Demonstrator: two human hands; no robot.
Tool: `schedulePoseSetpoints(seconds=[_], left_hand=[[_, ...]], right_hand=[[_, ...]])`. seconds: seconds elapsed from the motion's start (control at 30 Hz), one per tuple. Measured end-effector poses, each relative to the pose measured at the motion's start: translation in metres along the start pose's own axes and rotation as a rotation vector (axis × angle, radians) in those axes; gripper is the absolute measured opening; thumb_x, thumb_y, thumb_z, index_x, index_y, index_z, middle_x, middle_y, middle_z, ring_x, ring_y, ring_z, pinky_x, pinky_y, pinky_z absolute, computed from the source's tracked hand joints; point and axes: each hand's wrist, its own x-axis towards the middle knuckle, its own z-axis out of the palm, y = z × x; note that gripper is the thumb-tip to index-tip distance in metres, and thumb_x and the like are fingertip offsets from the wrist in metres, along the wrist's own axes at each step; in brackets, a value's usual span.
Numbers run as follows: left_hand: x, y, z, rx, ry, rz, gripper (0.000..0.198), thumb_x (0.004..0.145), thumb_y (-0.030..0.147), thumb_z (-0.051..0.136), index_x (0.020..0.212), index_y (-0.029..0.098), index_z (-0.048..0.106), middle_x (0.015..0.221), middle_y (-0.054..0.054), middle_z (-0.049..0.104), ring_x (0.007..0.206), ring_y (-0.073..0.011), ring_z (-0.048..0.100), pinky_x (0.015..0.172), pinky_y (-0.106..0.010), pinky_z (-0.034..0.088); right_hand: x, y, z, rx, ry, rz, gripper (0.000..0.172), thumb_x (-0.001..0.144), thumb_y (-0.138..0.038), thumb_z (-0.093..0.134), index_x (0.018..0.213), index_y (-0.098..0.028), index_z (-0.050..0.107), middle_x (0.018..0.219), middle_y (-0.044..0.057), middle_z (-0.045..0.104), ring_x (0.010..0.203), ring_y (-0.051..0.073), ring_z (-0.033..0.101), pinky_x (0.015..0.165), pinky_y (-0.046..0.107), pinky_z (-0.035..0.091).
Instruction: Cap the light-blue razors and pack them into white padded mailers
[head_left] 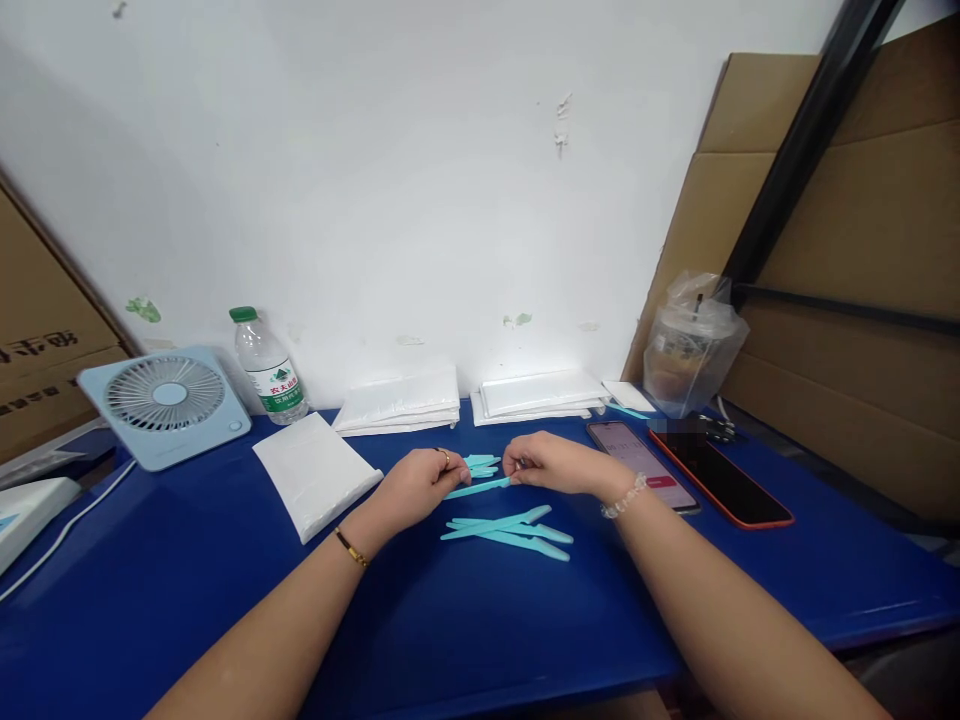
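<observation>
Left hand [420,487] and right hand [544,464] each pinch an end of one slim turquoise plastic stick [480,488], held just above the blue surface [480,620]. Loose sticks [510,530] lie nearer; white packets [315,470], two phones [686,470], fan [165,400] and bottle [268,368] surround.

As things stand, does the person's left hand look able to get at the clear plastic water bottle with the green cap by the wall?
Probably yes. The left hand pinches one end of a thin turquoise plastic stick, so it must let go first. The water bottle stands upright beyond the white packet; nothing tall lies between.
</observation>
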Motion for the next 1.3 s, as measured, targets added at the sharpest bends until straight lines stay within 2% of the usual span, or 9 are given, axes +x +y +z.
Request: schedulePoseSetpoints(seconds=[0.23, 0.37, 0.5, 0.67, 0.8, 0.93, 1.03, 1.2, 1.3], left_hand=[[-0.002, 0.004, 0.002, 0.135, 0.131, 0.06, 0.028, 0.086, 0.04, 0.045, 0.1, 0.023, 0.061, 0.099, -0.004, 0.062, 0.087, -0.0185, 0.056, 0.072, -0.027, 0.043], [-0.002, 0.007, 0.003, 0.2, 0.069, 0.081, 0.022, 0.087, 0.035, 0.044, 0.09, 0.023, 0.062, 0.09, -0.002, 0.063, 0.081, -0.0176, 0.057, 0.07, -0.027, 0.042], [-0.001, -0.005, -0.002, 0.243, 0.07, -0.014, 0.023, 0.086, 0.034, 0.044, 0.084, 0.022, 0.063, 0.086, -0.003, 0.062, 0.08, -0.0186, 0.056, 0.071, -0.028, 0.042], [-0.002, -0.021, 0.004, 0.23, 0.058, -0.015, 0.037, 0.08, 0.038, 0.054, 0.116, 0.027, 0.056, 0.117, -0.005, 0.055, 0.109, -0.0249, 0.048, 0.089, -0.036, 0.04], [0.0, -0.026, 0.014, 0.191, 0.031, 0.004, 0.037, 0.084, 0.04, 0.05, 0.119, 0.028, 0.055, 0.12, -0.006, 0.053, 0.111, -0.025, 0.046, 0.093, -0.038, 0.039], [0.0, -0.021, 0.014, 0.185, 0.095, -0.015, 0.04, 0.083, 0.043, 0.051, 0.118, 0.026, 0.056, 0.116, -0.008, 0.054, 0.108, -0.0253, 0.047, 0.093, -0.039, 0.039], [-0.002, -0.008, 0.01, 0.157, 0.165, 0.018, 0.037, 0.088, 0.046, 0.041, 0.114, 0.024, 0.058, 0.112, -0.006, 0.058, 0.107, -0.0235, 0.049, 0.092, -0.036, 0.039], [-0.004, 0.009, 0.007, 0.14, -0.07, 0.111, 0.033, 0.09, 0.043, 0.038, 0.097, 0.024, 0.064, 0.093, -0.001, 0.067, 0.08, -0.0165, 0.059, 0.073, -0.026, 0.043], [-0.003, 0.003, 0.004, 0.183, 0.0, 0.073, 0.033, 0.091, 0.038, 0.036, 0.088, 0.022, 0.065, 0.091, -0.002, 0.066, 0.083, -0.018, 0.058, 0.075, -0.028, 0.043]], right_hand=[[-0.001, 0.007, -0.004, 0.141, 0.006, 0.08, 0.014, 0.081, -0.026, 0.053, 0.086, -0.016, 0.062, 0.073, 0.002, 0.059, 0.062, 0.012, 0.05, 0.055, 0.021, 0.037], [0.002, 0.003, 0.0, 0.144, 0.02, 0.031, 0.016, 0.081, -0.029, 0.054, 0.087, -0.016, 0.062, 0.071, 0.001, 0.058, 0.061, 0.011, 0.048, 0.054, 0.02, 0.036], [0.001, 0.02, 0.001, 0.148, 0.037, 0.14, 0.014, 0.081, -0.024, 0.052, 0.085, -0.015, 0.062, 0.077, 0.003, 0.063, 0.066, 0.013, 0.054, 0.058, 0.021, 0.04], [-0.005, 0.024, -0.009, 0.086, 0.093, 0.166, 0.016, 0.075, -0.029, 0.061, 0.083, -0.015, 0.065, 0.081, 0.005, 0.063, 0.068, 0.013, 0.054, 0.06, 0.023, 0.041], [-0.009, 0.009, -0.012, 0.078, -0.136, 0.036, 0.026, 0.067, -0.038, 0.071, 0.083, -0.017, 0.068, 0.082, 0.002, 0.062, 0.071, 0.014, 0.054, 0.06, 0.022, 0.041], [-0.006, 0.003, -0.004, 0.041, -0.3, 0.056, 0.023, 0.063, -0.035, 0.073, 0.076, -0.017, 0.067, 0.074, 0.0, 0.06, 0.063, 0.012, 0.052, 0.054, 0.021, 0.038], [-0.002, 0.0, 0.002, 0.035, -0.235, 0.057, 0.016, 0.07, -0.031, 0.068, 0.075, -0.016, 0.064, 0.069, 0.0, 0.058, 0.06, 0.011, 0.05, 0.053, 0.021, 0.036], [0.0, -0.004, 0.001, 0.085, -0.082, 0.052, 0.013, 0.076, -0.029, 0.063, 0.078, -0.017, 0.061, 0.066, -0.001, 0.057, 0.059, 0.011, 0.05, 0.053, 0.02, 0.035], [-0.002, 0.006, -0.004, 0.098, -0.014, 0.113, 0.011, 0.076, -0.027, 0.06, 0.076, -0.016, 0.06, 0.067, 0.0, 0.06, 0.059, 0.011, 0.052, 0.053, 0.02, 0.037]])
